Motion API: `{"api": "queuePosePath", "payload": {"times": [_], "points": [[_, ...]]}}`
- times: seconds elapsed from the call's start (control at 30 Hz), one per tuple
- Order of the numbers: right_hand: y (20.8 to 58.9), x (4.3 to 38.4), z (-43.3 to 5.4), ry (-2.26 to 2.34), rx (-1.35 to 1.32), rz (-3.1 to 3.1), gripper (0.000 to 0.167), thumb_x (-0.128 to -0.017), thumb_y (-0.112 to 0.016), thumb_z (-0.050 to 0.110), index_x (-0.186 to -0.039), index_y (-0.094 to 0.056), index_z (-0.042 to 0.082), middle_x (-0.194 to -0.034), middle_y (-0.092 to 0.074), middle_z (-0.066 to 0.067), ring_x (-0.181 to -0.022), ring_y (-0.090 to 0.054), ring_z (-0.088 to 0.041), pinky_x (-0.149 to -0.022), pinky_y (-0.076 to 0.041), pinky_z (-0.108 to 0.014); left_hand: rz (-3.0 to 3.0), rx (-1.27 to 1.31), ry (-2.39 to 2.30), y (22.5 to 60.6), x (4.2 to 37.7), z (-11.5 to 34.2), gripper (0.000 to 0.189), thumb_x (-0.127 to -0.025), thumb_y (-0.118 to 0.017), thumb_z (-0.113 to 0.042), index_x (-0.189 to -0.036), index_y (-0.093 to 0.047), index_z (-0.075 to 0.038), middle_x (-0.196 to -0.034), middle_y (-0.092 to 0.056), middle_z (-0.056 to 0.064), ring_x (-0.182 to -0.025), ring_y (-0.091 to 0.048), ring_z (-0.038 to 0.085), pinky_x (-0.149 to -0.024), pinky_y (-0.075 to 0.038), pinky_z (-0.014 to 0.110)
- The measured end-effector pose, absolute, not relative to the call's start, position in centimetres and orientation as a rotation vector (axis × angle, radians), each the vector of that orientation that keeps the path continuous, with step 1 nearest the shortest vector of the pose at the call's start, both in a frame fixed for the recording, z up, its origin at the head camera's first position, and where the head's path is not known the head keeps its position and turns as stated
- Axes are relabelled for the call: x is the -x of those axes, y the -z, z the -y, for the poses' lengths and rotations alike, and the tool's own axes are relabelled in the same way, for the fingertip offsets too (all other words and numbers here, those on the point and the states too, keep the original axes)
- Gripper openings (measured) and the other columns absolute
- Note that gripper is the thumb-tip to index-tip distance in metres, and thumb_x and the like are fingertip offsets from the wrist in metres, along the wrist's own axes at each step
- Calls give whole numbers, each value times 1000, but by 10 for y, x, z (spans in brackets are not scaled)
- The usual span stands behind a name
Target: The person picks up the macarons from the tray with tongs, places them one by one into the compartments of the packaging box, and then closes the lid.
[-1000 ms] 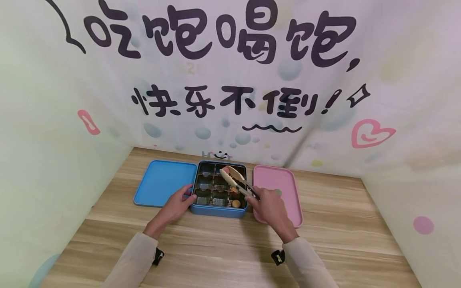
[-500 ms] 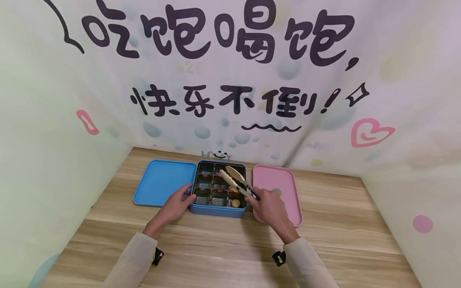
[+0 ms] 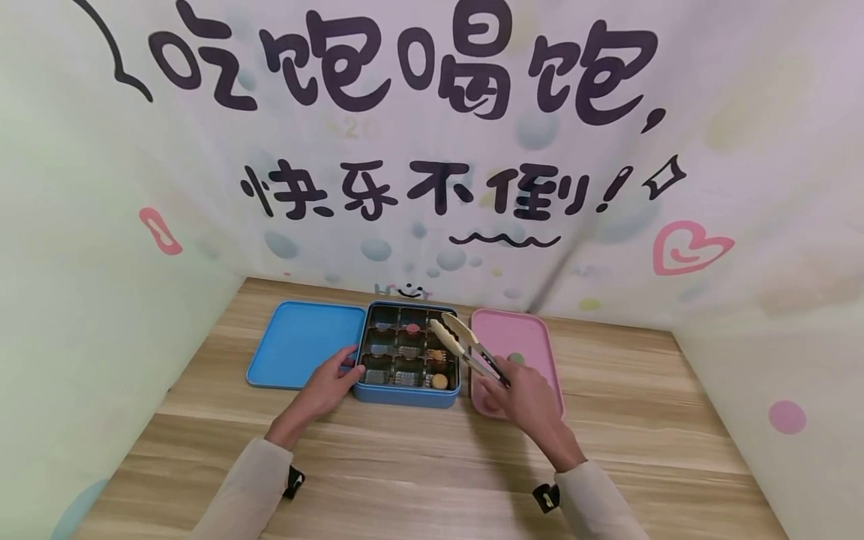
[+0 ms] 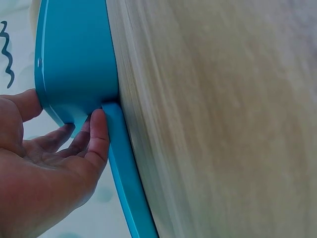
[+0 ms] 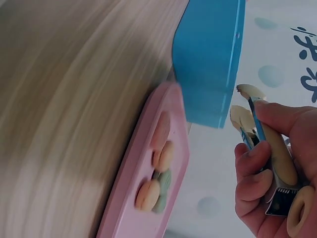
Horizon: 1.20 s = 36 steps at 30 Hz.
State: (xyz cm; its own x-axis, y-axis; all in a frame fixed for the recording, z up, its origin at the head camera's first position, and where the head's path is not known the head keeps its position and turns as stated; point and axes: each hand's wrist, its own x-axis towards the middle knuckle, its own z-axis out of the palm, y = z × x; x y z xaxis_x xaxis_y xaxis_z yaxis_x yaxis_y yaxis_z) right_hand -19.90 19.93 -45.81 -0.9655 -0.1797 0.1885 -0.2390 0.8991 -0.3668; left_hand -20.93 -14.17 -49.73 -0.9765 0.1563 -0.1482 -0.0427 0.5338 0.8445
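My left hand point(image 3: 332, 386) rests against the left side of a blue box point(image 3: 405, 395), thumb at the rim and fingertips on the wall point(image 4: 81, 59). Inside the box is a dark insert point(image 3: 385, 343) with several compartments. A pink macaron point(image 3: 412, 328) lies in its back middle compartment, while a tan macaron point(image 3: 439, 382) sits front right and an orange-brown piece point(image 3: 437, 355) behind that. My right hand point(image 3: 529, 397) grips a pair of tongs point(image 5: 270, 144) with cream tips point(image 3: 451, 331) spread above the box's right column, nothing seen between them.
To the right of the box lies a pink tray point(image 3: 502, 330), partly hidden by the right hand. On it are a green macaron point(image 5: 161, 191), a pink one point(image 5: 160, 131) and peach ones point(image 5: 147, 195). A blue lid point(image 3: 307, 341) lies flat at left. Printed fabric point(image 3: 432, 247) stands behind the table.
The tongs held the pink macaron one second ago; it now lies in the back middle compartment. The right hand and tongs have moved right. The left hand stays on the box.
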Motion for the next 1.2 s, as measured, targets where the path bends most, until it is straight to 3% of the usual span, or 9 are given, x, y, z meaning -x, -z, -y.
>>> {"api": "queuePosePath", "payload": {"times": [0.23,0.4,0.47,0.57,0.7,0.87,1.1,1.2], "points": [[463,194,-225,-622,-357,2864,25,-89,-75,32,-84,-58,14,-60,-38,6,-52,-39,-11,-49,-32,-26,-2562,-104,-1429,497,209,142,57,-105,-48,-24,-154,-31,0,-141,-48,29,-125,-52,44,-99,-46,55],[470,189,-244,-548,-357,2863,23,-88,-76,32,-100,-68,14,-61,-45,5,-51,-39,-10,-46,-31,-25,-2563,-106,-1431,497,210,141,57,-105,-48,-25,-153,-31,0,-141,-48,30,-126,-51,46,-100,-46,55],[473,186,-251,-540,-343,2874,24,-87,-76,33,-100,-67,15,-62,-43,5,-52,-39,-10,-46,-29,-25,-2566,-101,-1427,497,210,142,57,-105,-48,-24,-153,-31,0,-141,-48,29,-126,-51,45,-99,-46,55],[475,183,-260,-534,-290,2893,28,-88,-75,38,-89,-59,15,-60,-35,5,-51,-35,-11,-46,-27,-26,-2566,-93,-1420,497,210,143,56,-105,-48,-24,-154,-30,0,-141,-48,29,-127,-51,45,-99,-46,55],[478,179,-273,-504,-220,2892,33,-87,-74,44,-97,-66,13,-58,-31,6,-50,-32,-11,-46,-25,-27,-2567,-89,-1420,498,211,143,57,-105,-48,-24,-154,-30,0,-141,-48,29,-126,-52,45,-98,-47,55],[479,178,-292,-450,-175,2904,29,-88,-74,43,-94,-66,16,-57,-33,6,-49,-35,-12,-43,-26,-29,-2568,-91,-1422,499,211,143,57,-105,-48,-24,-154,-30,0,-141,-48,29,-126,-52,45,-98,-47,55],[474,174,-325,-391,-141,2965,41,-89,-72,42,-116,-70,11,-67,-60,-7,-54,-47,-17,-44,-34,-33,-2567,-97,-1421,500,210,143,57,-106,-48,-24,-154,-30,-1,-142,-48,28,-126,-52,44,-98,-47,54],[473,171,-337,-360,-195,2981,29,-90,-71,41,-100,-68,15,-63,-53,-2,-52,-43,-16,-44,-31,-31,-2563,-91,-1418,500,210,142,57,-106,-48,-25,-154,-30,-1,-142,-48,28,-126,-52,44,-98,-47,54]]}}
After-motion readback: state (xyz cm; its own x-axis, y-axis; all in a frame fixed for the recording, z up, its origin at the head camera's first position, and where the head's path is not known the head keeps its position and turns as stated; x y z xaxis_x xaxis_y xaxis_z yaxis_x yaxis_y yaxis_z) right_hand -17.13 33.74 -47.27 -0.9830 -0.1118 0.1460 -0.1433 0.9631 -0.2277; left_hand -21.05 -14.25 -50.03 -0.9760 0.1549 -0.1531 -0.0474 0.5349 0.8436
